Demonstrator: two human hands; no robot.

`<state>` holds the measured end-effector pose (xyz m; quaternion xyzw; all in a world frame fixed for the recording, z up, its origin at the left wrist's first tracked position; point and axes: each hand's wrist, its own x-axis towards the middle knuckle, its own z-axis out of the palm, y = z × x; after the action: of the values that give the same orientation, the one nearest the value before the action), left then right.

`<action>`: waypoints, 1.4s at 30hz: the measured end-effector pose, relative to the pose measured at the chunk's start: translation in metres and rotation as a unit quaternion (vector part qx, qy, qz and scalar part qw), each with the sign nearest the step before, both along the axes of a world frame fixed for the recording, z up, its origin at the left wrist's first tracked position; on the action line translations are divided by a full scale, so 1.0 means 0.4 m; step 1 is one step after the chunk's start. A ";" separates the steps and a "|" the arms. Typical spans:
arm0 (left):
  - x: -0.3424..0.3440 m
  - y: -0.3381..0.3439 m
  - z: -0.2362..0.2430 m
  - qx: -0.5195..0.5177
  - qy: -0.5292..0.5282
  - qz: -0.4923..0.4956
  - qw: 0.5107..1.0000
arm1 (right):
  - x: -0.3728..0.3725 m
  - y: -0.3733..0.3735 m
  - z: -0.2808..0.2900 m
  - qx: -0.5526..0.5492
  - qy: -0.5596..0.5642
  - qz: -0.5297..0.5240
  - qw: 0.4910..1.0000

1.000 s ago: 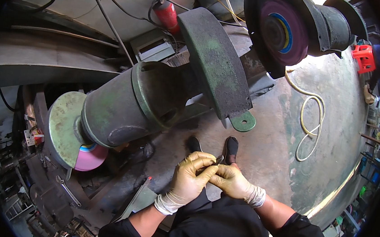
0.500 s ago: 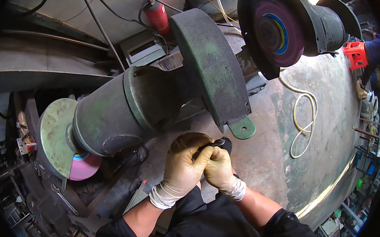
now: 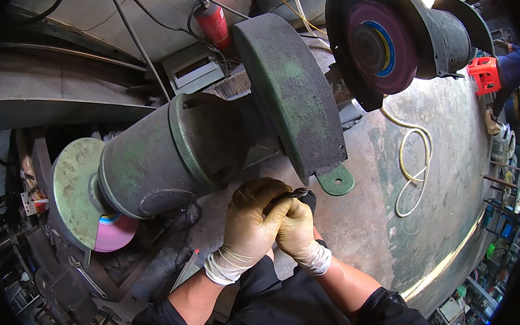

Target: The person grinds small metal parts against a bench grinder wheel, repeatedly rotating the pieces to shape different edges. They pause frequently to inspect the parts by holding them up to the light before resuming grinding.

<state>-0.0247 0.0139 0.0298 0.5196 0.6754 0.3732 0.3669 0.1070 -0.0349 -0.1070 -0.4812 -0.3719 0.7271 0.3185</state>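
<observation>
My left hand and my right hand, both in pale rubber gloves, are closed together on a small dark object with a shiny tip, mostly hidden by the fingers. They are just below the guard of a worn green bench grinder, beside its cylindrical housing and its green tab. At the housing's left end, a pink wheel shows under a round cover.
A second grinder with a purple wheel stands at upper right. A red fire extinguisher, pale hose, wrench and red stool are around. Another person in dark blue is at the right edge.
My joined hands have moved upward, nearer the grinder guard, still holding the small dark object. The view has shifted a little, so the grinder appears slightly lower.
</observation>
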 end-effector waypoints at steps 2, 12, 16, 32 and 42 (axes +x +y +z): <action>0.000 -0.001 -0.002 0.002 0.001 0.002 1.000 | 0.000 0.002 0.000 0.004 -0.006 -0.001 1.000; 0.006 -0.003 -0.015 0.007 -0.007 0.008 1.000 | 0.006 0.005 0.005 0.005 -0.005 -0.005 1.000; 0.008 -0.003 -0.017 0.005 -0.009 0.010 1.000 | 0.009 0.009 0.010 -0.002 -0.002 0.002 1.000; 0.015 -0.009 -0.030 -0.015 -0.069 0.035 0.997 | -0.005 0.066 0.156 -0.018 0.006 -0.007 1.000; 0.019 -0.009 -0.030 0.005 -0.045 0.038 0.998 | 0.016 0.009 0.035 -0.016 0.003 0.004 1.000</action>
<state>-0.0170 0.0102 0.0179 0.4778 0.6757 0.4132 0.3801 0.1135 -0.0314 -0.0930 -0.4827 -0.3611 0.7359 0.3084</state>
